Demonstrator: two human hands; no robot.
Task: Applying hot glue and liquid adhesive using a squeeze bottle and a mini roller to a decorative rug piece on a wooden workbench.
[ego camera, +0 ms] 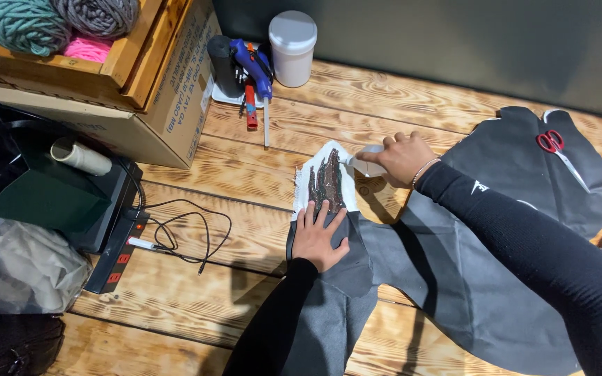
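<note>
L hand (318, 240) flat on dark fabric (357, 271); white strip (329, 182) just past fingertips (313, 209).

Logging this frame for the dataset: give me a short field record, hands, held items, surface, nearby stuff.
surface: wooden plank floor
left hand: pressed flat on dark grey fabric, fingertips at the white patch smeared with dark glue
right hand: grips a small white object, its tip at the patch
scissors: red handles, lying on the fabric, untouched
glue gun: blue, beside a white jar
power strip: at the left
</note>
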